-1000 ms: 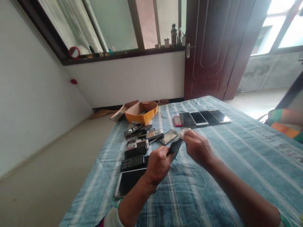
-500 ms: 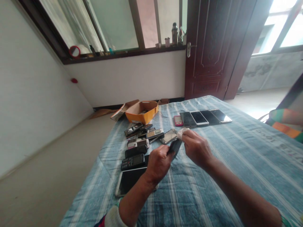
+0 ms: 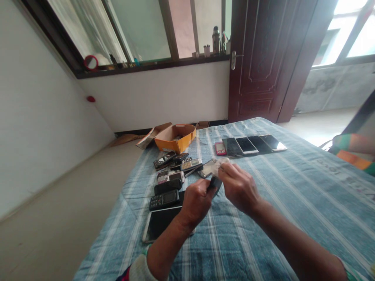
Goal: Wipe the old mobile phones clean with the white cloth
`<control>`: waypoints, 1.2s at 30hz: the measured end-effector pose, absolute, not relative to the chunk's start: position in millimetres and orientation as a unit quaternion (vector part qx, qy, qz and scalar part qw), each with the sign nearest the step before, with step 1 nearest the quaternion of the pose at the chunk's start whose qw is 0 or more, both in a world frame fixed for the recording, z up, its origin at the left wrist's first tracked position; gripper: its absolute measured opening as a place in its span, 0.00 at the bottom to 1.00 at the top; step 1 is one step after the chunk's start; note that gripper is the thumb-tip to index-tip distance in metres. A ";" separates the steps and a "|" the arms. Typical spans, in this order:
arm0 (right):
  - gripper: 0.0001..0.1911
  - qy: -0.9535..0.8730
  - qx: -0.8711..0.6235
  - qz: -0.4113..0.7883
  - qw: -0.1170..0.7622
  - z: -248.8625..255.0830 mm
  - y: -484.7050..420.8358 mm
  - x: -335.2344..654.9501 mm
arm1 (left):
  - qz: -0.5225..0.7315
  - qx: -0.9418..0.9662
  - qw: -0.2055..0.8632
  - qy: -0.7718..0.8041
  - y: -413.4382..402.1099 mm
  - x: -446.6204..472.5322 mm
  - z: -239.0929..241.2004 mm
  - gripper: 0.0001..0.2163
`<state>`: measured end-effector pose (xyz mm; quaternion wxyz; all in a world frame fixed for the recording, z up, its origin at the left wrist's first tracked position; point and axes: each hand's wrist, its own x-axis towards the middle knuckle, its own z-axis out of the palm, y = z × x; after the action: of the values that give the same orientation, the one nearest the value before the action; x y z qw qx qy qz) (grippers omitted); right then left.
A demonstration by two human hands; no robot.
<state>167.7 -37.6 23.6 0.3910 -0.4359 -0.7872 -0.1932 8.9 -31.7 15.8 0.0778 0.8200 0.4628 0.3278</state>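
My left hand [image 3: 197,200] is closed around a dark mobile phone [image 3: 215,185], tilted up above the striped cloth. In the fingers of my right hand [image 3: 238,185] is a crumpled white tissue [image 3: 219,165], pressed at the phone's upper end. Part of the phone is hidden behind my fingers. Just beyond lies a phone with a pale screen [image 3: 206,168]. Left of my hands are several old phones, among them a black keypad phone [image 3: 164,200] and a keypad phone with tan keys [image 3: 191,164]. A white-framed tablet [image 3: 161,224] lies partly under my left forearm.
An open orange box [image 3: 175,145] stands at the far left of the blue striped cloth [image 3: 263,234]. A small pink phone [image 3: 220,148] and several flat smartphones [image 3: 246,145] form a row farther back. Behind is a dark red door [image 3: 260,78].
My right hand has shifted a little left and toward me, carrying the tissue across the phone's upper end. My left hand keeps its hold in nearly the same place.
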 end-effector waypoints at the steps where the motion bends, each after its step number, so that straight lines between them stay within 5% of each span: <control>1: 0.17 -0.781 -0.445 -0.183 0.398 22.8 -34.9 170.1 | 0.322 0.819 0.080 0.468 -31.8 9.0 15.8 0.06; 9: 0.14 -0.734 -0.528 -0.064 0.423 11.2 -16.7 185.4 | 0.310 0.819 0.082 0.476 -31.6 10.3 15.7 0.04; 16: 0.09 -0.610 -0.541 0.367 0.447 6.2 -9.9 184.9 | 0.357 0.807 0.101 0.460 -29.7 6.9 14.3 0.03; 29: 0.09 -0.696 -0.549 0.061 0.459 6.8 -12.9 185.7 | 0.420 0.709 0.312 0.473 -18.5 19.0 -7.1 0.11; 36: 0.09 -0.692 -0.552 0.071 0.460 4.8 -13.0 183.6 | 0.417 0.742 0.257 0.458 -15.9 14.4 -1.2 0.10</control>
<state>183.6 -13.0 4.8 0.4597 -0.5524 -0.6917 0.0712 14.4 -15.9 -1.2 0.2571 0.7418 0.4578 0.4172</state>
